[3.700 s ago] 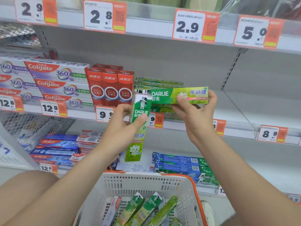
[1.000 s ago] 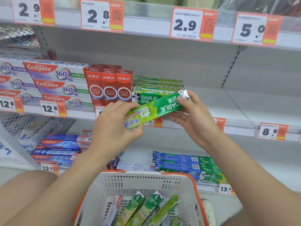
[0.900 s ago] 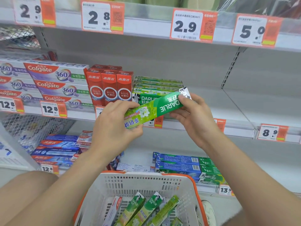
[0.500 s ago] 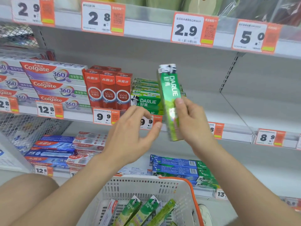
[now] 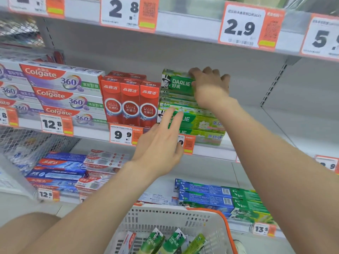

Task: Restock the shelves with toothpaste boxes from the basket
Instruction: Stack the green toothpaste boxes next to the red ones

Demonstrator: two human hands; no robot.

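Note:
A green Darlie toothpaste box (image 5: 176, 83) lies on top of the stack of green Darlie boxes (image 5: 198, 125) on the middle shelf. My right hand (image 5: 211, 85) rests over its right part, fingers curled on its top edge. My left hand (image 5: 161, 143) hovers open in front of the stack's left end, fingers spread and holding nothing. At the bottom stands the white basket with an orange rim (image 5: 227, 228), holding several more Darlie boxes (image 5: 172, 242).
Red upright boxes (image 5: 130, 103) stand just left of the Darlie stack, Colgate 360 boxes (image 5: 64, 92) further left. The shelf (image 5: 275, 125) right of the stack is bare. The lower shelf holds blue and green boxes (image 5: 220, 198) and red-blue ones (image 5: 64, 171).
The Darlie box that both hands held tilted, then my right hand alone held upright, now lies flat on top of the stack. My left hand let go and is open.

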